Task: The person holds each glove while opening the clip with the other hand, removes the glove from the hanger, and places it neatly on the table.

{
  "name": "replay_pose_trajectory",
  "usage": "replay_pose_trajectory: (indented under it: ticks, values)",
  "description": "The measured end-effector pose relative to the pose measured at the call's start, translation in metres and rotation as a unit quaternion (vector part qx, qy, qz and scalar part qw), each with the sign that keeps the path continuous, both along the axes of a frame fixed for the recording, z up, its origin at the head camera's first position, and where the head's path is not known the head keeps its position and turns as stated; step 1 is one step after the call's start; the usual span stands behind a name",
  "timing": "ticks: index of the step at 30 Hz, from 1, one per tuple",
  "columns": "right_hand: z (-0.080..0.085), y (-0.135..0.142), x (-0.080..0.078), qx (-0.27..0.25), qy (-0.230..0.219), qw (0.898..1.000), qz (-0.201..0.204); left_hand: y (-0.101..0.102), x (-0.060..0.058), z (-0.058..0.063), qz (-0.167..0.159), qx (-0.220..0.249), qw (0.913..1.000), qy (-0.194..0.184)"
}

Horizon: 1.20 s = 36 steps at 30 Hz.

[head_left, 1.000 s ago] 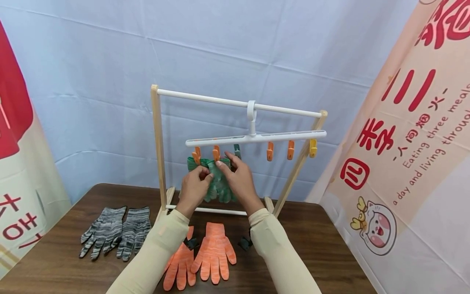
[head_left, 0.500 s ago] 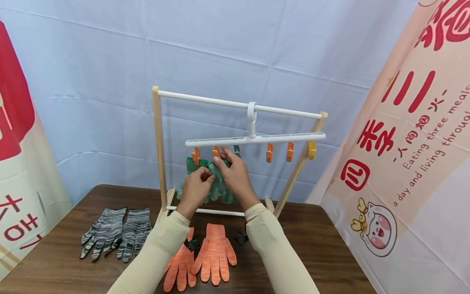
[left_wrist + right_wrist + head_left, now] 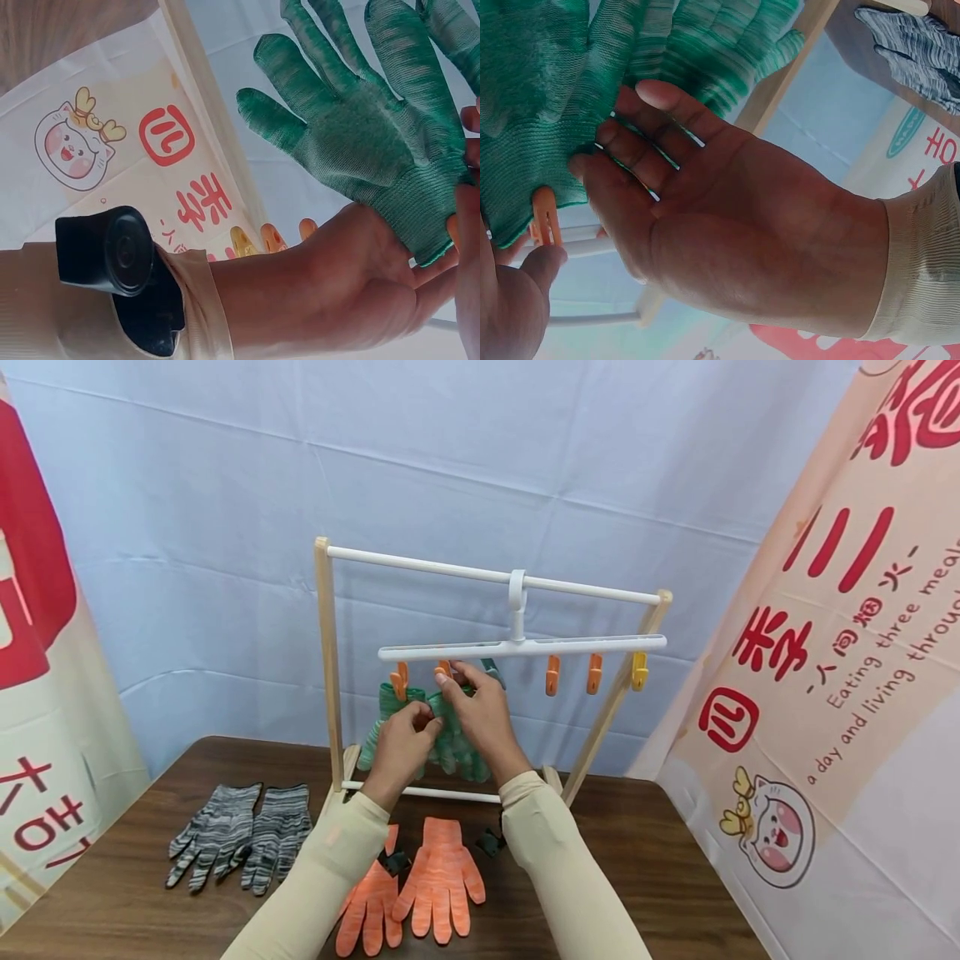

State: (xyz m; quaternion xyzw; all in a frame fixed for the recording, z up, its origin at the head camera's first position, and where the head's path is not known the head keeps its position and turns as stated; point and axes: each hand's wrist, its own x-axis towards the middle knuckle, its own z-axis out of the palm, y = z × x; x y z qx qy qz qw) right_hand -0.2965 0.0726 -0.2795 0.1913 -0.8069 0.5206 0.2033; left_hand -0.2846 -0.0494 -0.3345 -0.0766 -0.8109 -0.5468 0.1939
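Note:
A green knit glove [image 3: 453,743] hangs below the white hanger [image 3: 450,652], fingers down. My left hand [image 3: 405,743] pinches the side of its cuff between thumb and fingers, which the right wrist view shows close up. With thumb and fingers my right hand [image 3: 487,714] grips an orange clothespin [image 3: 547,214], which sits over the cuff's edge. Some right fingers are hidden behind the glove in the left wrist view. A second green glove [image 3: 390,700] hangs to the left from another orange clothespin [image 3: 399,681].
A dark green clothespin [image 3: 493,672] hangs tilted by my right fingers. Farther right are orange clothespins and a yellow one [image 3: 639,671]. The hanger hooks on a wooden-legged rack [image 3: 327,668]. Grey striped gloves [image 3: 221,831] and orange gloves [image 3: 441,877] lie on the table [image 3: 600,860].
My right hand has shifted slightly left and up onto the orange clothespin. The dark green clothespin has swung to a tilt. My left hand stays at the cuff.

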Motion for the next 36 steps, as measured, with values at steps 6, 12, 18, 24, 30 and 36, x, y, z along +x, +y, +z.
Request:
replay_pose_trajectory:
  ticks: [6, 12, 18, 24, 30, 36]
  values:
    - [0.002, 0.0, -0.001, 0.008, 0.009, 1.0, -0.01, -0.001, 0.0, -0.001, -0.006, 0.006, 0.9999, 0.007]
    - [0.002, 0.0, 0.0, 0.005, 0.007, 1.0, -0.014, -0.003, 0.0, 0.0, -0.007, 0.006, 0.9998, 0.015]
    - [0.003, 0.0, 0.001, -0.004, 0.01, 1.0, -0.025, -0.004, 0.0, -0.002, -0.01, 0.004, 0.9999, 0.011]
    - [0.003, -0.001, 0.0, -0.014, 0.009, 0.999, -0.031, -0.004, 0.001, -0.005, 0.0, -0.003, 0.9999, 0.01]
    - [0.0, 0.0, 0.0, -0.014, 0.003, 0.999, -0.033, -0.004, 0.004, -0.012, -0.01, 0.004, 0.9999, 0.003]
    - [-0.002, 0.003, -0.001, -0.023, -0.004, 0.999, -0.023, -0.005, 0.007, -0.021, -0.028, 0.011, 0.9995, 0.002]
